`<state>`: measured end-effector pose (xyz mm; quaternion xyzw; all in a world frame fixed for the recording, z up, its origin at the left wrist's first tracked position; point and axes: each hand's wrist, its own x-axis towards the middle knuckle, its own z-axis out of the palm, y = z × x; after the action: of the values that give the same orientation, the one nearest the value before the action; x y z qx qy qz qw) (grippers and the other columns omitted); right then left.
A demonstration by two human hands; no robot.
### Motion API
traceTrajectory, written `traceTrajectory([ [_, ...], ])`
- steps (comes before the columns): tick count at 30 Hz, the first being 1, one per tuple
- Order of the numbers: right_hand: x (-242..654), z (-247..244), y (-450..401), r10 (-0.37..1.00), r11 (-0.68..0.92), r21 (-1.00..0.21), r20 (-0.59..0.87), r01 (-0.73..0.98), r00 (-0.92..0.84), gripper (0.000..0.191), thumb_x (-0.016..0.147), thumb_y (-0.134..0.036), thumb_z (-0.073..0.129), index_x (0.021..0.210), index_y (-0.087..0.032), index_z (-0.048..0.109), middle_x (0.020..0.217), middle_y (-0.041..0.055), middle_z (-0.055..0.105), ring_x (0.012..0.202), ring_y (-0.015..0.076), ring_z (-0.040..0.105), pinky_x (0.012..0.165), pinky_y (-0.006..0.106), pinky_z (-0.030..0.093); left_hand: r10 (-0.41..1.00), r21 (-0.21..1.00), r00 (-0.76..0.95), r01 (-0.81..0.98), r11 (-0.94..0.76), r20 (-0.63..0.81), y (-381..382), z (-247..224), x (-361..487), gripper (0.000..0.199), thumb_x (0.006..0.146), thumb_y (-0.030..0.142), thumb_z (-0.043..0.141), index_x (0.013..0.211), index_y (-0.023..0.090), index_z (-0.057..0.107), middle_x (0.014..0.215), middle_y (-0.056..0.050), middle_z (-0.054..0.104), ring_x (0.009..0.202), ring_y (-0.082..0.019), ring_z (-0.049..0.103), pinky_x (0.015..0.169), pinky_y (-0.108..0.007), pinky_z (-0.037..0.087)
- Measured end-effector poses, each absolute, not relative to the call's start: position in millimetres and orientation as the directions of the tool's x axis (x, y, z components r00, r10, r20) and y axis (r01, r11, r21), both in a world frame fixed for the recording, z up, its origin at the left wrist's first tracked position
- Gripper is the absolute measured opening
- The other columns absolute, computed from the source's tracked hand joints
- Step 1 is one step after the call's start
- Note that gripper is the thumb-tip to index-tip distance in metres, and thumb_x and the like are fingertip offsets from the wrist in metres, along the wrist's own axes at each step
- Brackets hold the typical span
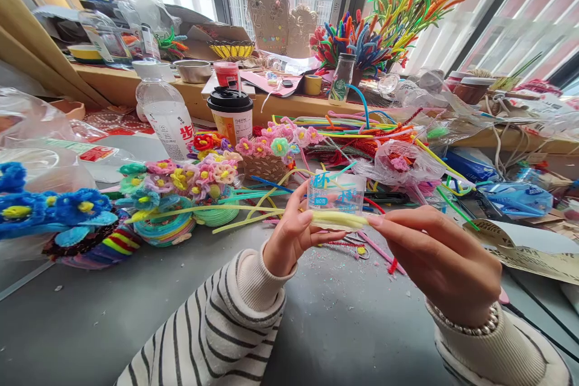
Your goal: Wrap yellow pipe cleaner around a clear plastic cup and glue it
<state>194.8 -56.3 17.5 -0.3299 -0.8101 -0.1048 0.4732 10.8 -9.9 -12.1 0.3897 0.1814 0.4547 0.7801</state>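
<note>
A clear plastic cup (pixel 339 188) with blue print is gripped between the thumb and fingers of my left hand (pixel 289 232). Pale yellow pipe cleaners (pixel 339 219) lie in rows along the cup's lower wall, and their long loose ends stretch out to the left past my wrist. At the cup's right side, the thumb and fingertips of my right hand (pixel 441 253) pinch the yellow pipe cleaners. Just left of my left hand stands a coiled pastel pipe-cleaner basket (pixel 163 223) filled with fuzzy flowers.
Blue fuzzy flowers (pixel 85 205) stand at the far left. Behind are a water bottle (pixel 163 111), a lidded paper cup (pixel 230 114) and heaped coloured pipe cleaners (pixel 344 126). Brown printed paper (pixel 520 247) lies at right, near a black cable (pixel 538 313). Glitter specks dot the grey table (pixel 335 325).
</note>
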Motion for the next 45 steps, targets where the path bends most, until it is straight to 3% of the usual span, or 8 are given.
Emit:
traceTrajectory([
  [14, 192.4, 17.1, -58.0, 0.443, 0.765, -0.159, 0.834, 0.624, -0.33, 0.05, 0.067, 0.009, 0.058, 0.108, -0.019, 0.061, 0.088, 0.0065, 0.062, 0.076, 0.0135, 0.057, 0.061, 0.026, 0.048, 0.813, 0.739, 0.57, -0.597, 0.311, 0.118, -8.7, -16.7, 9.1, 0.065, 0.073, 0.033, 0.053, 0.131, 0.026, 0.025, 0.127, -0.01, 0.047, 0.099, -0.026, 0.058, 0.085, -0.043, 0.046],
  [28, 191.0, 14.3, -58.4, 0.476, 0.763, -0.204, 0.819, 0.614, -0.319, 0.051, 0.068, 0.009, 0.056, 0.11, -0.019, 0.059, 0.09, 0.0077, 0.062, 0.078, 0.0141, 0.058, 0.063, 0.028, 0.049, 0.77, 0.644, 0.628, -0.637, 0.422, 0.116, -5.9, -17.2, 9.2, 0.069, 0.072, 0.03, 0.053, 0.133, 0.025, 0.022, 0.12, -0.009, 0.053, 0.099, -0.024, 0.058, 0.081, -0.039, 0.048],
  [34, 187.8, 19.8, -56.6, 0.386, 0.766, -0.075, 0.848, 0.638, -0.364, 0.044, 0.066, 0.01, 0.058, 0.104, -0.012, 0.061, 0.085, 0.0072, 0.067, 0.078, 0.0126, 0.06, 0.067, 0.025, 0.05, 0.751, 0.598, 0.653, -0.641, 0.481, 0.098, -4.7, -16.9, 10.8, 0.075, 0.071, 0.031, 0.054, 0.135, 0.024, 0.015, 0.111, -0.009, 0.058, 0.101, -0.027, 0.057, 0.082, -0.039, 0.048],
  [38, 186.1, 18.5, -54.4, 0.344, 0.761, -0.052, 0.878, 0.647, -0.334, 0.046, 0.063, 0.008, 0.063, 0.105, -0.01, 0.058, 0.084, 0.0065, 0.069, 0.076, 0.0117, 0.061, 0.069, 0.023, 0.052, 0.76, 0.599, 0.647, -0.637, 0.485, 0.072, -5.0, -15.2, 11.6, 0.078, 0.069, 0.033, 0.056, 0.134, 0.022, 0.015, 0.107, -0.009, 0.059, 0.104, -0.03, 0.055, 0.08, -0.039, 0.048],
  [45, 187.0, 20.2, -54.5, 0.364, 0.747, -0.074, 0.878, 0.661, -0.312, 0.034, 0.063, 0.006, 0.062, 0.093, -0.011, 0.061, 0.079, 0.0074, 0.067, 0.071, 0.0118, 0.061, 0.064, 0.023, 0.052, 0.739, 0.603, 0.665, -0.633, 0.486, 0.102, -4.6, -13.8, 9.0, 0.057, 0.072, 0.035, 0.05, 0.123, 0.015, 0.034, 0.109, -0.012, 0.058, 0.098, -0.03, 0.058, 0.09, -0.044, 0.04],
])
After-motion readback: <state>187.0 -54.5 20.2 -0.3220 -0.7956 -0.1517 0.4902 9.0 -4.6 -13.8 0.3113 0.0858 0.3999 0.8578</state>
